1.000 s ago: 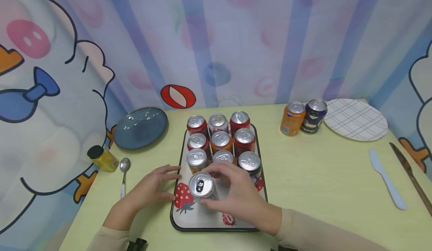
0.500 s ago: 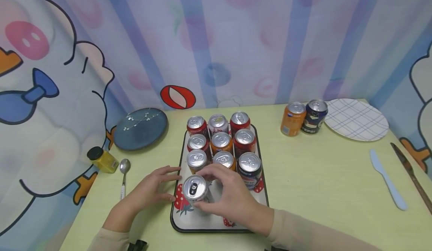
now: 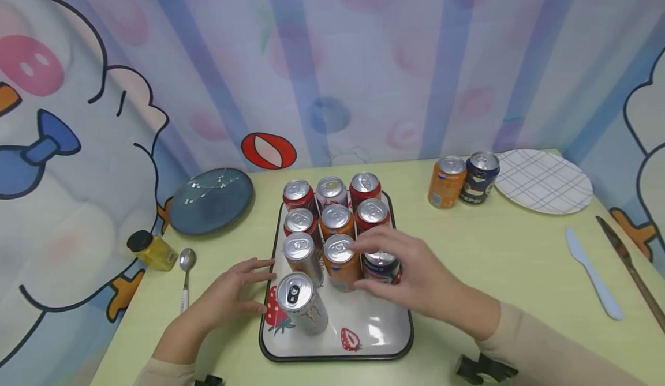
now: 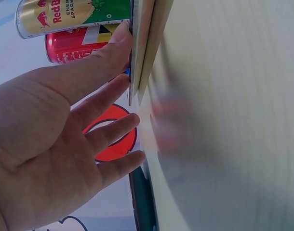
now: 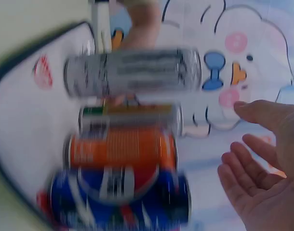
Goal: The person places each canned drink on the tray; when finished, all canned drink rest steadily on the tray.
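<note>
A strawberry-print tray (image 3: 374, 340) holds several upright cans in rows. A tall silver can (image 3: 302, 305) stands alone at the tray's front left, with no hand on it. My right hand (image 3: 405, 270) hovers open, fingers spread, over the blue Pepsi can (image 3: 379, 266), beside an orange can (image 3: 340, 256). The right wrist view, blurred, shows that hand (image 5: 262, 163) apart from the silver can (image 5: 132, 72) and the Pepsi can (image 5: 118, 199). My left hand (image 3: 234, 293) lies open on the table, fingertips at the tray's left rim (image 4: 140, 57), near a Red Bull can (image 4: 74, 14).
An orange can (image 3: 445, 181) and a second Pepsi can (image 3: 480, 177) stand at the back right by a checked plate (image 3: 542, 181). Two knives (image 3: 592, 273) lie at the right. A dark blue plate (image 3: 210, 201), a yellow jar (image 3: 150, 248) and a spoon (image 3: 185, 276) sit left of the tray.
My right hand set the silver can down at the tray's front left, let go, and moved right and back over the Pepsi can. The left hand stayed by the rim.
</note>
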Tool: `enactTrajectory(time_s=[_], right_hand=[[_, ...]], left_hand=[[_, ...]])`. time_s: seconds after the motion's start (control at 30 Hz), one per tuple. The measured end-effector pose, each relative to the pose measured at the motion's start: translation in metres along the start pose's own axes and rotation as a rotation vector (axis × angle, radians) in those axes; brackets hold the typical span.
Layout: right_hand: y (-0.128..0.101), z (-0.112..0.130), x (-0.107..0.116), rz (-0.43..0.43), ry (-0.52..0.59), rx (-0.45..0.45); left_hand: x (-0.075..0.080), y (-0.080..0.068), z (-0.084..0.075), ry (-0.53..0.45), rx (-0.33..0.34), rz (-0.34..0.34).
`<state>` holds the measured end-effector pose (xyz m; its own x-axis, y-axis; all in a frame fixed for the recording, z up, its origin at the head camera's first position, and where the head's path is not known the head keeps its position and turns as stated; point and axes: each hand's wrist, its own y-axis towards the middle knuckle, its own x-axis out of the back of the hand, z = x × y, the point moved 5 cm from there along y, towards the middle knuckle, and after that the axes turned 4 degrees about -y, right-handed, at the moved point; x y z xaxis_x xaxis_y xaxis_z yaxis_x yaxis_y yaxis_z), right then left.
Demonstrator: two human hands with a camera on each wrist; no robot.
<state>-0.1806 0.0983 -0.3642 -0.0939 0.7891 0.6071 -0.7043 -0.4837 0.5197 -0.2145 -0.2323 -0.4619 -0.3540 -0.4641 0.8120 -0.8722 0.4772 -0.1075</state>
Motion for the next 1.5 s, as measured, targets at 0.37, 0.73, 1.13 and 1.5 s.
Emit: enactTrajectory(time_s=[0.37,0.73,1.13,1.5], right_hand=[[-0.004,-0.124,0.089,-0.162,-0.334,-0.133],[0.011,-0.190,0.135,-0.060,-0.495,-0.285],[0.015,-0.219,0.138,-0.004,-0.574,-0.358],[-0.002,-0.199,0.130,-0.217,-0.540,-0.272]], left_hand=[[0.003,-0.003,-0.003,0.006,0.000,-0.009],[0.001,0.002,0.001,-0.013,0.062,0.016],[0.003,-0.001,-0.001,-0.006,0.067,0.013],[0.000,0.001,-0.001,-0.001,0.067,0.008]])
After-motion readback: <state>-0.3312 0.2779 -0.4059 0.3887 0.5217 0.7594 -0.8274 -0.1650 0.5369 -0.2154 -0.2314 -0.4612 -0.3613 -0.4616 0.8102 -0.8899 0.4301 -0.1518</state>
